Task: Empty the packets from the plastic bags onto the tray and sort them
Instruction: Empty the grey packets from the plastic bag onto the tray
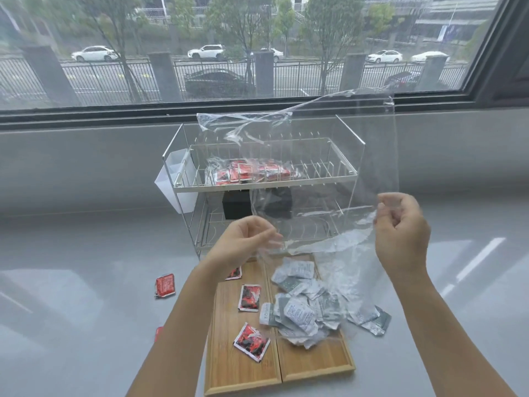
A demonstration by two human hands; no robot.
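Observation:
I hold a clear, empty plastic bag [329, 173] up above a two-compartment bamboo tray [237, 368]. My left hand [243, 242] pinches its lower left edge and my right hand [400, 233] grips its right edge. Several grey-white packets [303, 310] lie heaped in the tray's right compartment, some spilling over its right rim. Three red packets [249, 297] lie in the left compartment. Another plastic bag of red packets [252, 171] rests on the upper shelf of the rack.
A wire and acrylic two-tier rack [343, 170] stands behind the tray, with a white cup [174, 179] on its left side and a black box [236, 206] underneath. Two red packets [165, 285] lie loose on the grey counter left of the tray. A window runs behind.

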